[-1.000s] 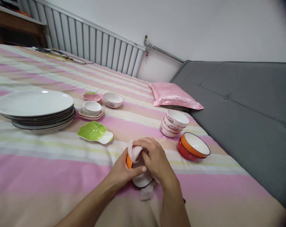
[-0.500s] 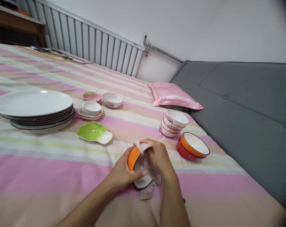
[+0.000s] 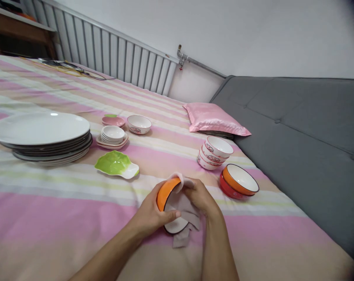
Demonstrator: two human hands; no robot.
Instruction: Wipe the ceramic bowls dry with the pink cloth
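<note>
My left hand (image 3: 150, 214) grips an orange bowl (image 3: 164, 193) with a white inside, tilted on its side just above the striped bedsheet. My right hand (image 3: 201, 197) is closed on a pale cloth (image 3: 181, 208) that is pressed into the bowl's inside; a corner of the cloth hangs below the bowl. Both hands are low in the middle of the view.
To the right lie an orange bowl nested in a red one (image 3: 239, 181) and a stack of white patterned bowls (image 3: 215, 152). A green leaf-shaped dish (image 3: 117, 164), small saucers (image 3: 112, 136), a pink dish (image 3: 113, 121), a single bowl (image 3: 139, 124) and stacked plates (image 3: 43, 136) lie left. Pink pillow (image 3: 213, 119) and grey sofa (image 3: 306, 132) behind.
The bowl has turned in my left hand, so more of its orange outside shows. My right hand with the cloth has slid from the rim down to the inside.
</note>
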